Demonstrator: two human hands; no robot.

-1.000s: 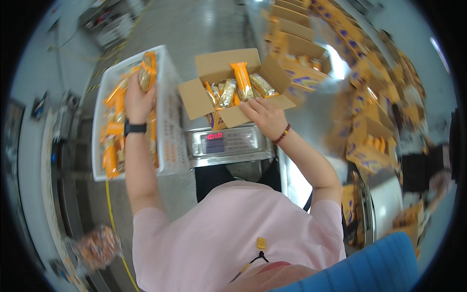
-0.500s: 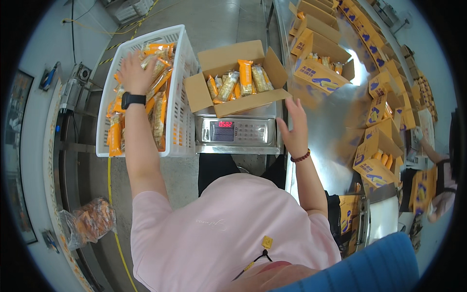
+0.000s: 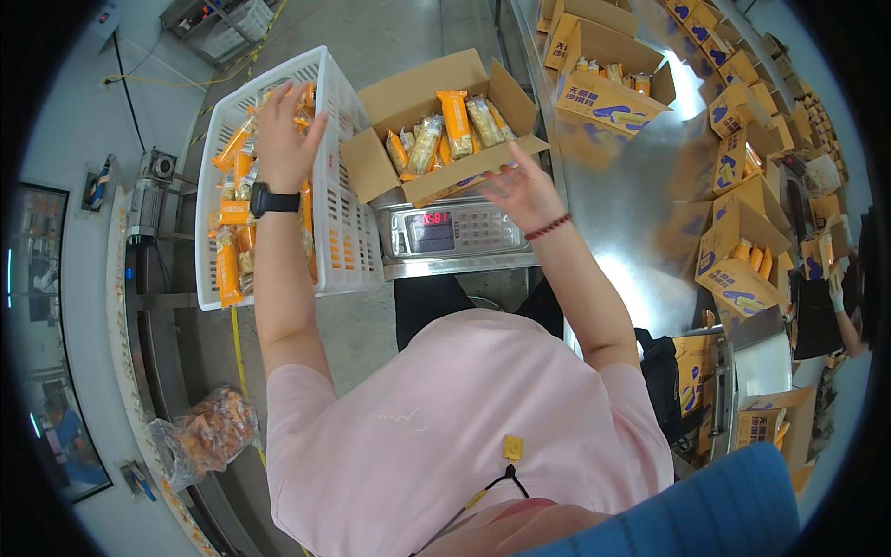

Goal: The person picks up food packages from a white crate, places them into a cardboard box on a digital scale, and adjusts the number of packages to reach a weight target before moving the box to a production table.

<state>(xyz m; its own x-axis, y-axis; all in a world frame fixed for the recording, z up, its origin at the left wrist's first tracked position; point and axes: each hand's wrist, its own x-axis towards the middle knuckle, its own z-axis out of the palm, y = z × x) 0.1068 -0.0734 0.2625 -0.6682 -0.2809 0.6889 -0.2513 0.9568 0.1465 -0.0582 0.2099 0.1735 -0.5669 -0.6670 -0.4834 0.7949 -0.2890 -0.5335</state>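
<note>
since half a second ago: the right hand (image 3: pixel 526 200) has come in from beyond the carton's right front corner to its front flap; the left hand (image 3: pixel 284 158) has shifted across the white crate (image 3: pixel 351 223) toward the crate's right wall. the view itself has swung too, so can't tell if the open carton (image 3: pixel 422 88) has turned.

possible trouble: a push or lean on the flap by the right hand could skew the carton on the scale (image 3: pixel 455 230) or throw the reading off. the crate bars (image 3: pixel 228 269) lie in a loose, crossed heap; their wrappers look slick, so a hurried pick could slip or drag up a neighbour. the carton bars (image 3: pixel 455 128) stand at uneven angles, and a badly placed one might lean out past the flaps.

left grip: fingers long and spread, thumb well away from them, no bar seen in it; it's over the far half of the heap, contact with wrappers can't be told. right grip: fingers loosely apart and slightly curled, nothing seen in it, fingertips just beside the front flap, touching or not unclear.

steel worktop (image 3: pixel 608 218) to the right; more filled cartons (image 3: pixel 608 102) stand along it.
</note>
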